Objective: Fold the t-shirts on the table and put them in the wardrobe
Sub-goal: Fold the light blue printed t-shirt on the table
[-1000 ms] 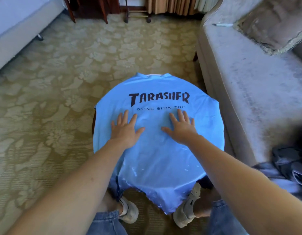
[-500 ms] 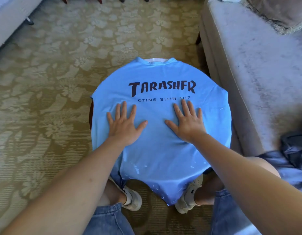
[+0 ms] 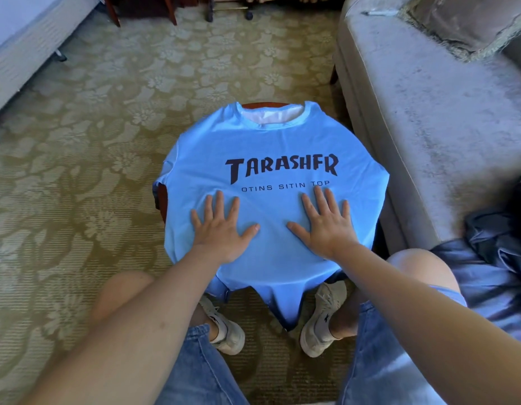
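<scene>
My left hand (image 3: pixel 221 229) and right hand (image 3: pixel 323 226) lie flat with fingers spread, gripping nothing, both pressed on the blue t-shirt (image 3: pixel 271 141). Over the last second they have crept toward twelve o'clock, and the right fingertips now reach the small print. The shirt lies print-up over the round table (image 3: pixel 161 197), its hem hanging off at six. I judge the smoothing nearly done and the folding not begun. Dark clothing (image 3: pixel 487 273) lies at three o'clock by the sofa (image 3: pixel 428 112).

Floral olive carpet (image 3: pixel 113 118), grey sofa (image 3: pixel 428 118), white bed (image 3: pixel 22 54)
</scene>
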A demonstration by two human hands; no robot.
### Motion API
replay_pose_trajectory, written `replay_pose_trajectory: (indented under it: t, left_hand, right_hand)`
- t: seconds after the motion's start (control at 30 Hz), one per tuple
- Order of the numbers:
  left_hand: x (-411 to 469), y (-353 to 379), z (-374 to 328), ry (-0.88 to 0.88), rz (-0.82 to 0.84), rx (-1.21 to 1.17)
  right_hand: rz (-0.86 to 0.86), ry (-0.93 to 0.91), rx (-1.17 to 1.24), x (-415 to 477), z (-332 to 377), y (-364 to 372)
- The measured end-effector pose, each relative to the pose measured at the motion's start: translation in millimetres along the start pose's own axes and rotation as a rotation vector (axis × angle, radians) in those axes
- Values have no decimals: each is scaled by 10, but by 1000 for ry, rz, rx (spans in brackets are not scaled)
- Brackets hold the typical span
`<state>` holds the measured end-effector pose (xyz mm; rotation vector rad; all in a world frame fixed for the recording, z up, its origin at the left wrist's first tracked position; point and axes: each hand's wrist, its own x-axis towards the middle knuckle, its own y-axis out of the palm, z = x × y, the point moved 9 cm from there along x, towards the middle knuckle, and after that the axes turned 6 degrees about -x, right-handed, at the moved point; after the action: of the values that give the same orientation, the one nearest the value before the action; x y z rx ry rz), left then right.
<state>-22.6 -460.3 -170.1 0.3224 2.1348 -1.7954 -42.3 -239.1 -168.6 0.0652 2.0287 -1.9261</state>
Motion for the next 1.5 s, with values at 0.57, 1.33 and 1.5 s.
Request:
replay_pose_trajectory:
  t: [0.57,1.33,1.5]
  left_hand:
    - [125,-388,135,-77,-149,-78]
    - [541,-296,-143,-5,-156,-88]
    - [486,-773,207,-87,-471,-248]
  right_hand:
    - [32,27,20,-224,-22,36]
    - [-95,86,61,909,55,-268]
    - [-66,70,39,924,27,-259]
